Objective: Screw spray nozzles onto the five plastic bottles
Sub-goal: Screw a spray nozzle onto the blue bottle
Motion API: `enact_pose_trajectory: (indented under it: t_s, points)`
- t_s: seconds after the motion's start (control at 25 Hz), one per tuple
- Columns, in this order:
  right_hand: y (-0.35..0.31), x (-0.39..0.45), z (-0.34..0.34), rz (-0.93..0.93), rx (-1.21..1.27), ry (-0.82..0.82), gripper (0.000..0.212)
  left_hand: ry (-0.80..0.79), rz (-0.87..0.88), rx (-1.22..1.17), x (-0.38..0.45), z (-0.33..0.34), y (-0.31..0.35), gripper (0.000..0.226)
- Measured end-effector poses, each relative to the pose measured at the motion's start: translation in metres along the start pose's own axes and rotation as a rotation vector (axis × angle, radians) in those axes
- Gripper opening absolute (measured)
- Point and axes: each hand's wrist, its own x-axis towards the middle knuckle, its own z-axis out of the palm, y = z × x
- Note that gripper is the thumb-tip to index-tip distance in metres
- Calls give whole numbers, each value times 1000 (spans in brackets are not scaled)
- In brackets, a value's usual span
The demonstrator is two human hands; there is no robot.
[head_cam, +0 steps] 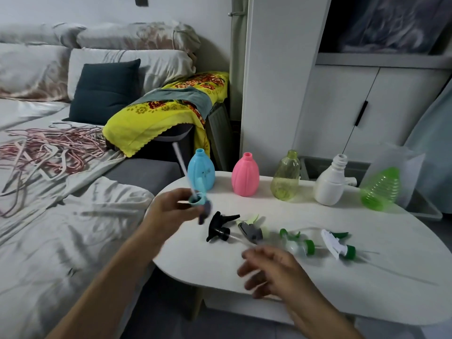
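5 uncapped bottles; our left hand (168, 211) grips the blue nozzle (198, 200), right hand (266, 267) loosely open.
Its raised dip tube (182, 167) could topple the blue bottle (201, 171).

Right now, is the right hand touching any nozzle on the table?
Apart. The head view shows the right hand hovering blurred, with bare table between its fingers and the nearest green-collared nozzle.

White table (318, 277). Far row, left to right: blue bottle (203, 168), pink bottle (245, 176), clear yellow-green bottle (286, 178), white bottle (330, 184), ribbed green bottle (380, 189). Near row: black nozzle (219, 226), grey nozzle (252, 231), green-collared nozzles (340, 244). Yellow floral cloth (168, 108), far left.
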Motion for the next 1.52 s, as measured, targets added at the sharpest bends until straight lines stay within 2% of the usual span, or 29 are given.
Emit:
enact_pose_trajectory:
  t_s: [0.08, 0.12, 0.28, 0.36, 0.44, 0.52, 0.56, 0.64, 0.72, 0.8, 1.04, 1.2, 1.36, 1.52]
  points:
    - [-12, 11, 12, 189, 482, -57, 38, -156, 0, -231, -15, 33, 19, 29]
    - [-17, 16, 16, 190, 616, -54, 44, -215, -16, -243, -21, 49, 25, 30]
    - [-28, 31, 16, 27, 822, 101, 38, -265, -83, -116, -15, 79, 28, 28]
    - [-32, 40, 2, -9, 862, 231, 35, -244, -176, -30, 3, 72, 19, 39]
    - [-36, 45, -16, -56, 778, 361, 28, -49, -251, -74, 33, 56, 9, 48]
    - [-35, 45, -33, -87, 667, 438, 24, 281, -241, -51, 69, 35, -3, 53]
    - [-34, 44, -39, -88, 627, 463, 23, 409, -216, 79, 86, 27, -10, 59]
    - [-32, 43, -51, -95, 550, 504, 20, 500, -170, 340, 118, 20, -30, 80]
    - [-33, 44, -60, -124, 462, 533, 15, 510, -152, 419, 144, 20, -50, 101]
    - [-32, 45, -70, -188, 377, 577, 13, 498, -154, 399, 167, 22, -66, 113]
    - [-32, 37, -80, -319, 229, 628, 28, 409, -87, 252, 182, 19, -81, 89]
    - [-42, 29, -80, -391, 186, 638, 28, 412, 99, 445, 147, 11, -47, 91]
    - [-59, 12, -82, -527, 167, 634, 24, 256, 325, 692, 75, 17, -9, 96]
    - [-69, -2, -91, -607, 94, 643, 25, 221, 475, 847, 14, 29, 9, 95]
